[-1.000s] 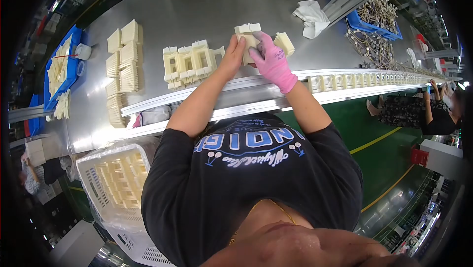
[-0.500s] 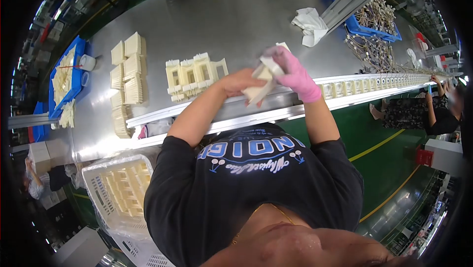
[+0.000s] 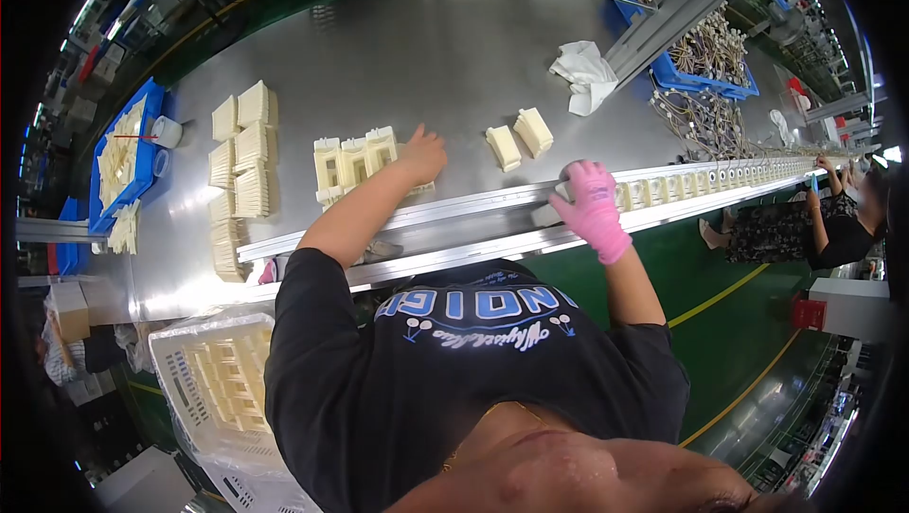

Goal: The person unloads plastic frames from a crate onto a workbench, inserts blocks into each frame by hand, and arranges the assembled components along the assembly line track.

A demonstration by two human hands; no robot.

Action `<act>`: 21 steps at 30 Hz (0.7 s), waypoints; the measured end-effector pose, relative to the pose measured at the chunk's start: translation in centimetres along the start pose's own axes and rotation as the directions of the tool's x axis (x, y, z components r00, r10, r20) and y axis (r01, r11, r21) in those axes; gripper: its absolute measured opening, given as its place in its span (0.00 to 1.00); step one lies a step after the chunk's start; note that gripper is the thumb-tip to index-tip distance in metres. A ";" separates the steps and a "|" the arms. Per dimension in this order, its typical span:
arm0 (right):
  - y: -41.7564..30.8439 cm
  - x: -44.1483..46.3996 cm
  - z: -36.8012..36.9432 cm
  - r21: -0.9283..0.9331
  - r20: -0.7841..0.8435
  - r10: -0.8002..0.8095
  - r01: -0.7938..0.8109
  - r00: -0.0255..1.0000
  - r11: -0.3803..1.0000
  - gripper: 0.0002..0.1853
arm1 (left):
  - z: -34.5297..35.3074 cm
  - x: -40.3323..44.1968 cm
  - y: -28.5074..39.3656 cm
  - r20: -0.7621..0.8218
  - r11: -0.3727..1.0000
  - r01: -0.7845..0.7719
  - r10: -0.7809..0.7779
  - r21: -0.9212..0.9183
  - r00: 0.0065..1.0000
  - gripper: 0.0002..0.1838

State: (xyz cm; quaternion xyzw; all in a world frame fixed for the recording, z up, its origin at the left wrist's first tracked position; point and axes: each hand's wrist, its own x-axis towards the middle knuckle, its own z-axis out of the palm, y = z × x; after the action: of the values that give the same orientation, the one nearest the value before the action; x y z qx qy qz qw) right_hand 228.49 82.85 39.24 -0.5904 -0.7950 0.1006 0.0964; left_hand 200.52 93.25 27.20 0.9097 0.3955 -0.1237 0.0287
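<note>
My bare left hand (image 3: 423, 155) reaches over the right end of a row of cream plastic frames (image 3: 355, 164) on the metal table. Its bent fingers are around the end frame, which the hand mostly covers. My right hand (image 3: 594, 208), in a pink glove, is closed on a pale plastic housing (image 3: 547, 216) at the aluminium rail (image 3: 454, 215). The glove hides much of that housing. Right of it, a line of similar housings (image 3: 682, 189) stands in the rail. Two cream blocks (image 3: 518, 139) rest apart on the table beyond the rail.
Stacks of cream parts (image 3: 248, 144) stand at the left, near a blue tray (image 3: 147, 158) and a white cup (image 3: 167, 132). A white cloth (image 3: 584, 75) and bundled wires (image 3: 699, 120) lie at the right. A lined crate (image 3: 175, 361) is below. Another person (image 3: 838, 215) works farther along.
My hands have separated from the pale part held between them. The left moved to the row of frames, the right down to the rail. Two blocks on the table now show fully.
</note>
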 end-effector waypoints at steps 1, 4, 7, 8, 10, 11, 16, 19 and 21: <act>0.3 -0.1 1.6 -0.064 -0.037 -0.077 0.074 0.996 0.995 0.18 | 0.4 0.3 0.0 0.045 0.999 -0.030 0.029 0.036 0.999 0.10; 0.4 0.2 4.2 -0.188 -0.043 -0.152 0.141 0.987 0.972 0.18 | 1.0 1.6 -0.4 0.135 0.989 -0.128 0.118 0.070 0.984 0.09; 0.5 1.6 2.8 -0.166 0.001 -0.123 0.121 0.992 0.979 0.22 | -1.8 0.6 0.3 -0.097 0.989 -0.066 0.054 -0.134 0.994 0.11; 0.9 2.7 2.2 -0.078 0.016 -0.092 0.093 0.996 0.993 0.22 | -3.5 0.1 0.8 -0.164 0.959 0.015 -0.064 -0.284 0.984 0.10; 1.9 5.7 2.3 0.025 0.037 -0.028 0.027 0.999 0.999 0.24 | -6.6 -0.7 2.0 -0.231 0.809 0.133 -0.315 -0.573 0.921 0.09; 2.6 7.5 2.9 0.038 0.034 0.004 -0.005 0.999 0.999 0.25 | -6.9 -0.8 2.4 -0.313 0.722 0.084 -0.397 -0.687 0.863 0.10; 4.8 14.3 8.8 -0.225 0.311 0.300 -0.237 0.902 0.945 0.26 | -7.5 -1.0 3.3 -0.220 0.076 -0.233 -0.689 -0.970 0.691 0.10; 4.4 14.9 9.7 -0.268 0.313 0.344 -0.266 0.885 0.926 0.25 | -4.8 -1.3 2.7 0.077 -0.311 -0.194 -0.684 -0.931 0.726 0.12; 4.4 14.7 9.8 -0.288 0.292 0.360 -0.277 0.886 0.917 0.25 | -3.0 -1.3 2.7 0.229 -0.497 -0.164 -0.635 -0.852 0.738 0.13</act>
State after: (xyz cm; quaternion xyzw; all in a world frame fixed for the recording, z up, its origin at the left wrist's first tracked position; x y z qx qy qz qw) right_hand 225.69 97.69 29.13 -0.6947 -0.6972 0.1191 -0.1312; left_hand 202.23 90.92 30.33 0.2992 0.5263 0.4843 0.6317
